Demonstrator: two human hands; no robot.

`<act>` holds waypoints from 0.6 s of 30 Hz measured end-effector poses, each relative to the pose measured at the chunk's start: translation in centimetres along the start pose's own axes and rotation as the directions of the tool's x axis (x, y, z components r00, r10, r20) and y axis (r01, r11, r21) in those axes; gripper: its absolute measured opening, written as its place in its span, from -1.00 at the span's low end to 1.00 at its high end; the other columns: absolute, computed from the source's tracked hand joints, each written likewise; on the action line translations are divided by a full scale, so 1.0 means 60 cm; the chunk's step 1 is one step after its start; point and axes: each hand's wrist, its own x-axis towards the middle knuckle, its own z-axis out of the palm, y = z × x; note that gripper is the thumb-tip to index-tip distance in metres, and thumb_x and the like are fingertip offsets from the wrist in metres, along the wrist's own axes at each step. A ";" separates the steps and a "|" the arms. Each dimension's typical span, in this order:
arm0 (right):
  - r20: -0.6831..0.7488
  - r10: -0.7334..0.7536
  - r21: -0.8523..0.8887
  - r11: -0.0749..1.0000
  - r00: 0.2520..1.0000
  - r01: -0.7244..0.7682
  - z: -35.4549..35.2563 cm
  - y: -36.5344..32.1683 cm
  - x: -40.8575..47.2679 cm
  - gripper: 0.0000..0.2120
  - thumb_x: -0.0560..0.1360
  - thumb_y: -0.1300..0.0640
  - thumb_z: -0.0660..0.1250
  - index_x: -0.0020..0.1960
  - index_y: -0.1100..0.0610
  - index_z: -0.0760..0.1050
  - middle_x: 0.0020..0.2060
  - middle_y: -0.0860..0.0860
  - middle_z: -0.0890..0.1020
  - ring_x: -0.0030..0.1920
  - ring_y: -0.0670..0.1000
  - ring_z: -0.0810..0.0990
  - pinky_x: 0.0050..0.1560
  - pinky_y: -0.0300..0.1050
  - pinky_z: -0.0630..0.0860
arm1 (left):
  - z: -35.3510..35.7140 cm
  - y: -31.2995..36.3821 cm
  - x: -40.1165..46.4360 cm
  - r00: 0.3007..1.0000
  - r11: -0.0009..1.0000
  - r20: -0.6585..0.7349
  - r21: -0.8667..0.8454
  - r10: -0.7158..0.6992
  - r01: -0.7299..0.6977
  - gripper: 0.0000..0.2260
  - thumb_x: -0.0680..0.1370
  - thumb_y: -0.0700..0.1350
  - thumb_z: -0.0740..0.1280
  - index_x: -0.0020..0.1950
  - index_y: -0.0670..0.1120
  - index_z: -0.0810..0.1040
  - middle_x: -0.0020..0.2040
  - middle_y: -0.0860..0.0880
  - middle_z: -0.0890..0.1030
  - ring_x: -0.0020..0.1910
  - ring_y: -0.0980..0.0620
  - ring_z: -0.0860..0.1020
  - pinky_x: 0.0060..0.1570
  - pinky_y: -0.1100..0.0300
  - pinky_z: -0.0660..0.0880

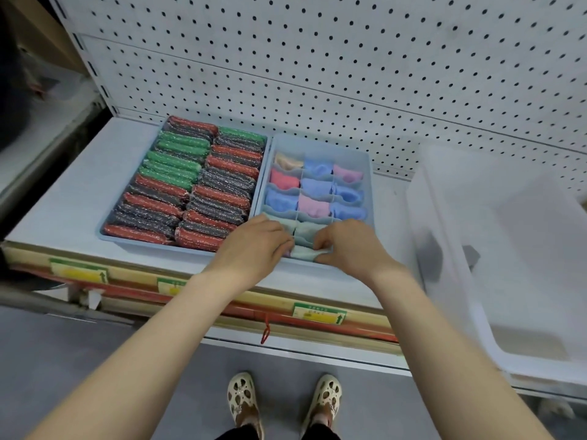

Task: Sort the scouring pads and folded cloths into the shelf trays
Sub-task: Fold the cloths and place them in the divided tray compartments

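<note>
Both hands pinch a pale green folded cloth (301,251) at the front edge of the divided tray.

The cloth sits in the front row of the light blue plastic compartment tray (368,173); the left hand (254,242) curls its fingers onto the cloth's left end, and the right hand (349,246) pinches its right end between thumb and fingertips. Behind it, compartments hold blue, pink, red and peach folded cloths (316,185). Touching on the left, a light blue open tray (104,231) holds rows of red, green and grey glittery scouring pads (190,182). Both trays rest on a white shelf (63,192) under white pegboard (317,58); a translucent white plastic bin (524,249) stands to the right.
</note>
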 end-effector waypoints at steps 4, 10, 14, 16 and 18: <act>0.057 -0.007 0.034 0.999 0.998 0.005 -0.009 -0.006 -0.005 -0.80 0.46 0.03 0.43 0.08 -0.06 0.66 0.02 -0.11 0.69 0.05 0.01 0.62 -0.07 -0.17 0.46 | -0.005 0.004 0.002 0.999 0.999 0.035 0.040 -0.002 0.000 -0.79 0.63 -0.08 0.24 -0.06 -0.07 0.65 -0.13 0.03 0.62 -0.05 -0.04 0.49 0.01 0.09 0.44; -0.320 0.347 0.622 0.779 0.882 -0.081 -0.107 0.106 -0.099 -0.97 0.45 0.01 0.43 -0.15 -0.06 0.65 -0.32 -0.17 0.69 -0.33 -0.17 0.61 -0.18 -0.18 0.52 | -0.026 0.039 0.043 0.976 0.987 0.153 0.080 -0.152 0.141 -0.78 0.63 0.01 0.21 -0.07 0.00 0.62 -0.13 0.06 0.60 -0.07 -0.03 0.55 -0.12 0.03 0.52; -0.267 0.674 0.528 0.700 0.689 -0.480 -0.133 0.280 -0.171 -0.86 0.44 0.13 0.38 -0.04 -0.07 0.58 -0.17 -0.05 0.70 -0.13 0.03 0.63 -0.14 -0.12 0.46 | -0.035 0.103 0.104 0.975 0.980 0.112 0.074 -0.193 0.185 -0.81 0.62 -0.01 0.23 0.02 0.02 0.63 -0.02 0.03 0.63 -0.02 -0.06 0.58 -0.10 0.04 0.52; 0.113 0.594 0.277 0.751 0.797 -0.599 -0.106 0.330 -0.181 -0.58 0.39 0.16 0.48 0.22 -0.06 0.52 0.10 0.03 0.62 0.09 0.09 0.58 -0.03 -0.12 0.45 | -0.034 0.143 0.138 0.971 0.977 0.110 0.008 -0.214 0.214 -0.83 0.61 -0.03 0.25 0.08 0.05 0.63 0.08 0.04 0.63 0.07 -0.06 0.58 0.01 -0.01 0.52; 0.309 0.441 0.071 0.873 0.842 -0.483 -0.069 0.344 -0.179 -0.49 0.35 0.09 0.53 0.28 0.02 0.52 0.15 0.06 0.58 0.18 0.10 0.55 0.08 -0.10 0.47 | -0.029 0.178 0.169 0.967 0.970 0.107 -0.050 -0.230 0.237 -0.82 0.60 -0.05 0.27 0.14 0.07 0.62 0.16 0.05 0.61 0.14 -0.05 0.56 0.09 0.00 0.49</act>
